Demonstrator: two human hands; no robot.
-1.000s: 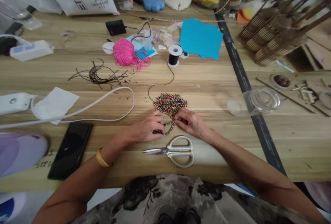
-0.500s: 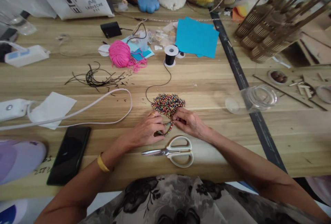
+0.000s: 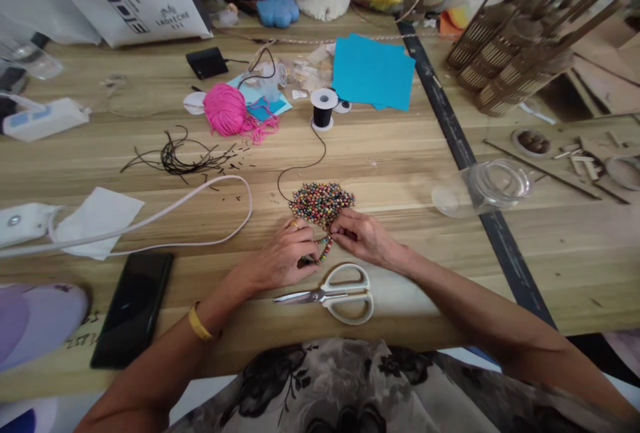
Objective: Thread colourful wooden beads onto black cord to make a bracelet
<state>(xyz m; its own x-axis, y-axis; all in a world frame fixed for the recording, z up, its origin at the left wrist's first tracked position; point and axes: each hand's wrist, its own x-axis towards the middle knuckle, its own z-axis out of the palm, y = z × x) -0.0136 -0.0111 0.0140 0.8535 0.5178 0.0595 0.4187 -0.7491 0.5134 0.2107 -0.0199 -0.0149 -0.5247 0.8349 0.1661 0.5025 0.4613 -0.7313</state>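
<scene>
Small multicoloured beads lie in a loose pile (image 3: 323, 201) on the wooden table. Just below the pile, my left hand (image 3: 293, 256) has its fingers curled round a strand of threaded beads (image 3: 325, 251). My right hand (image 3: 357, 236) pinches at the strand's upper end, at the lower right edge of the pile; its fingertips hide what exactly is between them. From a black cord spool (image 3: 323, 109), standing upright, a thin cord runs down to the pile's left side. White-handled scissors (image 3: 347, 294) lie below my hands, blades to the left.
A black phone (image 3: 133, 309) and a white cable (image 3: 225, 243) are at the left. Behind lie cut black cords (image 3: 183, 158), pink yarn (image 3: 225, 109) and blue sheets (image 3: 373, 73). A clear round container (image 3: 500, 183) sits at the right.
The view has shifted slightly, so the objects at the back appear a little further left. Both hands keep nearly the same pose at the bead strand.
</scene>
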